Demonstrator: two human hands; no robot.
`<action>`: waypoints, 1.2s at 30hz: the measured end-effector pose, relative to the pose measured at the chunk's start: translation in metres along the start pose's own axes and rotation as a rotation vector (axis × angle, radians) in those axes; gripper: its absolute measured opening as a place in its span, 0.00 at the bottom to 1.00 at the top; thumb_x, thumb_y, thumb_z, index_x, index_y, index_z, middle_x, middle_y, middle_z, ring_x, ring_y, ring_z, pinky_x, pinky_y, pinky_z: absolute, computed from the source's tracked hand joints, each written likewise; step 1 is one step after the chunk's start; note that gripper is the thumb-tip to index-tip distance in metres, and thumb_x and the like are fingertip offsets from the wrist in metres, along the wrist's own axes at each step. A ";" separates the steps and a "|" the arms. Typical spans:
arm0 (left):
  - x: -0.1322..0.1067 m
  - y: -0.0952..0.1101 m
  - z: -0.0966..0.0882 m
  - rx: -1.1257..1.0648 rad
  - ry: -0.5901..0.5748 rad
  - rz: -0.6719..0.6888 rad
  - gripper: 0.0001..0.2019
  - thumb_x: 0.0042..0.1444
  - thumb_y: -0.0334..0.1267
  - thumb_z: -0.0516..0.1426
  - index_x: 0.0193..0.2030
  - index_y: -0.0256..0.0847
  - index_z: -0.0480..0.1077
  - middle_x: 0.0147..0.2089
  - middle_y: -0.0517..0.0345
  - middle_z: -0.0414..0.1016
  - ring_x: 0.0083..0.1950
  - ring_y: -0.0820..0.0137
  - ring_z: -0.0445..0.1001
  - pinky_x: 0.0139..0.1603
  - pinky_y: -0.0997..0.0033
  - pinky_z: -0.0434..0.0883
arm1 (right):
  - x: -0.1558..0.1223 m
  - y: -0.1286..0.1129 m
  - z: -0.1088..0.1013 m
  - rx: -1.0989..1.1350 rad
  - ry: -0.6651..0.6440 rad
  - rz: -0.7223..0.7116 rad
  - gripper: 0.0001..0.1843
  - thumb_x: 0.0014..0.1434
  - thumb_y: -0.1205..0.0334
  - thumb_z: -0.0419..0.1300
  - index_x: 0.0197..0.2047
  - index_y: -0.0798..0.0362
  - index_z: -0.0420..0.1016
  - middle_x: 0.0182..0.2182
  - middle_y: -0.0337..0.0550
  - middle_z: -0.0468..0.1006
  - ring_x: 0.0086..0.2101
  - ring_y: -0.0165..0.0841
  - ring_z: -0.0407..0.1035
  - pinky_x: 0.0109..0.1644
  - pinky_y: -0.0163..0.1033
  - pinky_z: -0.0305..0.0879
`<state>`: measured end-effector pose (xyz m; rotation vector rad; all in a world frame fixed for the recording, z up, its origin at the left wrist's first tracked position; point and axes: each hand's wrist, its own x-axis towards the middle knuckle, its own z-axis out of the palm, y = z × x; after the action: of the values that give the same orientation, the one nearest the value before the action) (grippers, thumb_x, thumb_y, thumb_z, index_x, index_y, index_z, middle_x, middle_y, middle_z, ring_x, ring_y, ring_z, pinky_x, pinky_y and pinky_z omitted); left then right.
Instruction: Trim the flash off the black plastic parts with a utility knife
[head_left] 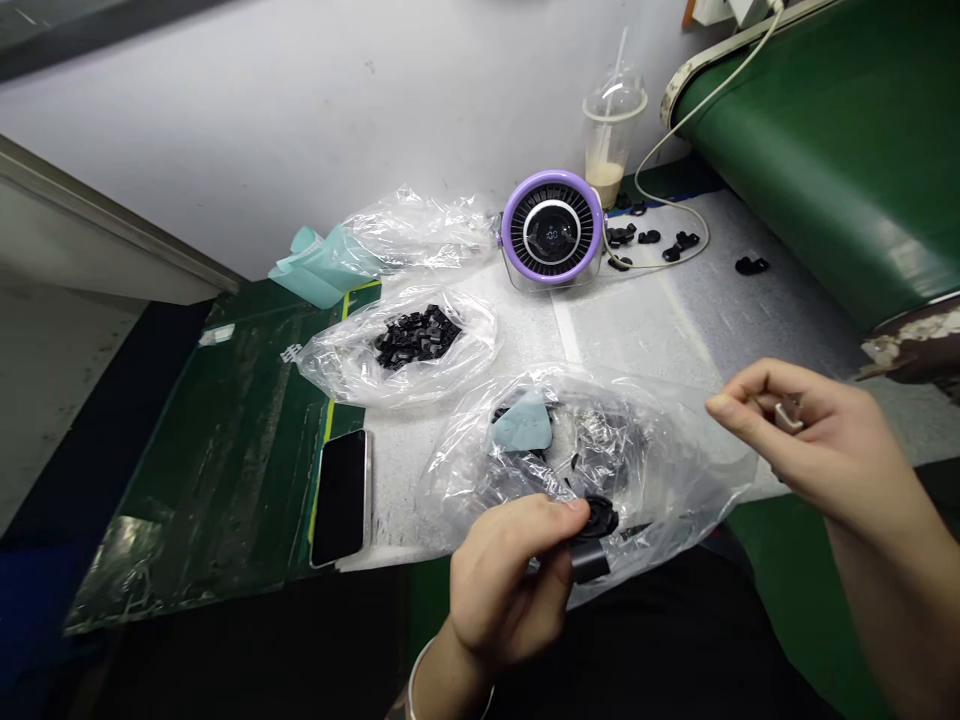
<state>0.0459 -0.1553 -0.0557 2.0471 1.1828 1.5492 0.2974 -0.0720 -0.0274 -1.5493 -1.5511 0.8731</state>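
Note:
My left hand [506, 585] is closed near the table's front edge, pinching a black plastic part [594, 540] with a round ribbed top. It hovers over the near edge of a clear plastic bag [675, 450] that holds more black parts and a pale blue slip. My right hand [810, 440] is raised to the right of that bag, fingers curled around a small metal piece [787, 413]. The two hands are apart.
A second clear bag [330, 360] of small black pieces lies further back. A black phone [341, 497] lies face up at the left. A purple desk fan [553, 230], a plastic cup [611, 130], a white cable and loose black parts stand behind. A green conveyor belt [840, 140] runs at right.

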 end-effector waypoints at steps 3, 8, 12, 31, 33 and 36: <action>0.000 -0.001 -0.001 0.030 0.002 -0.014 0.15 0.68 0.30 0.58 0.59 0.41 0.76 0.40 0.51 0.87 0.36 0.65 0.86 0.37 0.68 0.85 | 0.001 0.003 0.006 -0.041 0.051 0.010 0.15 0.57 0.56 0.71 0.26 0.50 0.72 0.22 0.35 0.66 0.24 0.28 0.58 0.27 0.37 0.53; -0.001 -0.001 0.002 0.026 0.008 -0.023 0.16 0.66 0.28 0.59 0.59 0.40 0.76 0.40 0.52 0.86 0.36 0.67 0.86 0.37 0.70 0.84 | -0.004 0.000 0.010 -0.073 0.131 -0.013 0.12 0.59 0.57 0.70 0.29 0.49 0.73 0.23 0.34 0.66 0.24 0.29 0.57 0.29 0.39 0.52; 0.003 0.000 0.002 0.056 0.033 -0.046 0.17 0.64 0.26 0.61 0.58 0.41 0.77 0.41 0.54 0.87 0.32 0.70 0.83 0.31 0.73 0.81 | -0.008 -0.001 0.011 -0.117 0.113 -0.048 0.13 0.60 0.54 0.70 0.28 0.48 0.75 0.21 0.34 0.67 0.24 0.29 0.56 0.30 0.40 0.52; 0.041 -0.041 -0.017 0.208 -0.276 -0.021 0.10 0.66 0.28 0.59 0.52 0.41 0.76 0.42 0.56 0.83 0.40 0.70 0.81 0.41 0.72 0.79 | 0.018 0.105 0.007 -0.063 0.198 0.036 0.07 0.67 0.57 0.65 0.41 0.50 0.72 0.31 0.39 0.78 0.31 0.35 0.78 0.36 0.39 0.74; 0.036 -0.043 0.003 0.334 -0.663 -0.185 0.09 0.68 0.29 0.58 0.51 0.41 0.76 0.45 0.55 0.83 0.45 0.68 0.83 0.46 0.71 0.80 | 0.024 0.111 0.013 -0.019 0.202 0.023 0.09 0.69 0.56 0.64 0.44 0.52 0.72 0.32 0.36 0.77 0.30 0.31 0.76 0.35 0.37 0.75; 0.033 -0.067 0.020 0.567 -0.730 -0.360 0.09 0.66 0.26 0.58 0.50 0.35 0.77 0.49 0.43 0.82 0.51 0.54 0.82 0.51 0.53 0.81 | 0.028 0.110 0.018 -0.014 0.225 -0.022 0.13 0.68 0.56 0.66 0.49 0.53 0.71 0.31 0.35 0.75 0.28 0.30 0.72 0.32 0.36 0.72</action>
<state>0.0379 -0.0850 -0.0866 2.2307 1.6355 0.2426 0.3350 -0.0404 -0.1313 -1.5788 -1.4122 0.6526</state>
